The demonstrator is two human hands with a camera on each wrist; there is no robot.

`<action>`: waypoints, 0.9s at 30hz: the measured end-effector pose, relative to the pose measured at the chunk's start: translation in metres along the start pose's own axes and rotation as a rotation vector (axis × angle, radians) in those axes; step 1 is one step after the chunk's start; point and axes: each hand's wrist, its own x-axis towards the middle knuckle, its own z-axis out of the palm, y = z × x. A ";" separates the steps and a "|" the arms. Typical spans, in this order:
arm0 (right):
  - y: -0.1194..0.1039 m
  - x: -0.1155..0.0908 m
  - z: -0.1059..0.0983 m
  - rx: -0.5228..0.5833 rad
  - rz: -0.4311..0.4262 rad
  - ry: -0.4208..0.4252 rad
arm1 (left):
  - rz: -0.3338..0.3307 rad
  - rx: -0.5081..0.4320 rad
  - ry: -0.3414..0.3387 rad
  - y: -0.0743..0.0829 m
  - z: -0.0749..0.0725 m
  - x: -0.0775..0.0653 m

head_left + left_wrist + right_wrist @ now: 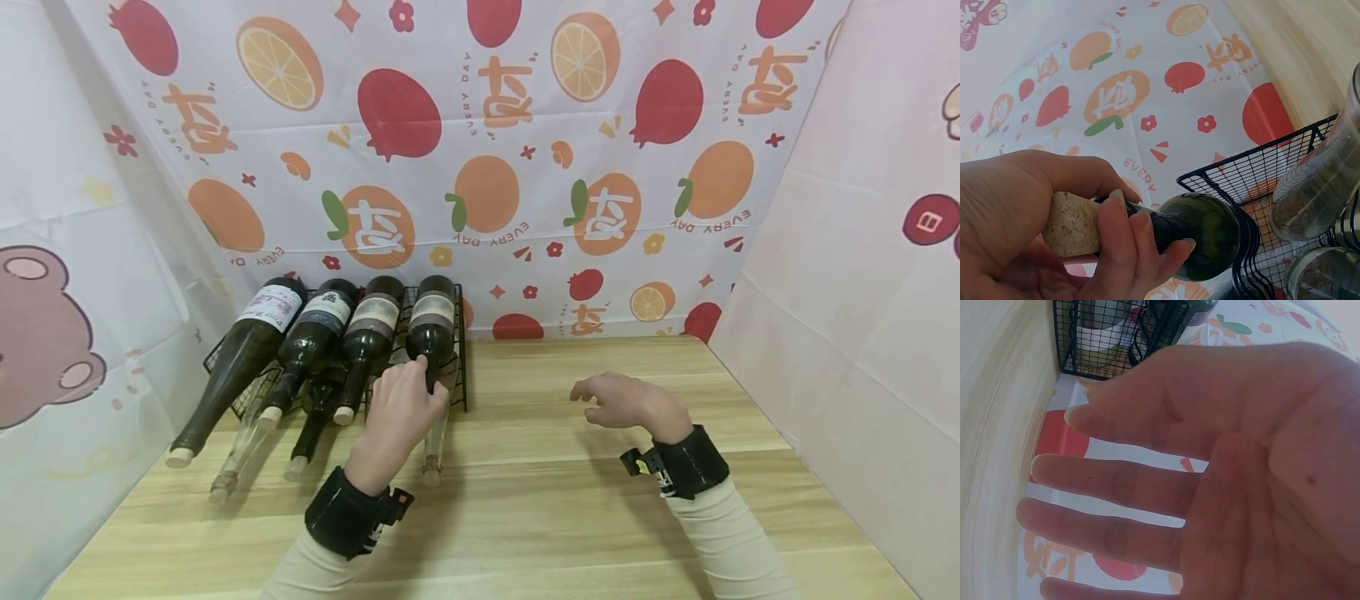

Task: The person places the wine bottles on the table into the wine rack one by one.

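My left hand grips the neck of the rightmost dark green wine bottle in the top row of a black wire rack. In the left wrist view, its fingers curl round that neck and the cork shows against the palm. The bottle lies tilted, base toward the back wall and neck toward me. Below this hand a clear glass bottle with a cork pokes out of the lower row. Over the table to the right, my right hand holds nothing, its fingers extended and spread in the right wrist view.
Left of the gripped bottle lie three more corked wine bottles, the leftmost one longest. Under them another clear bottle and a dark one jut out. Fruit-print cloth hangs behind and at both sides of the wooden table.
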 end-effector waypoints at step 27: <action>-0.003 -0.001 -0.001 -0.005 0.002 0.001 | 0.003 -0.004 0.025 0.004 0.002 -0.002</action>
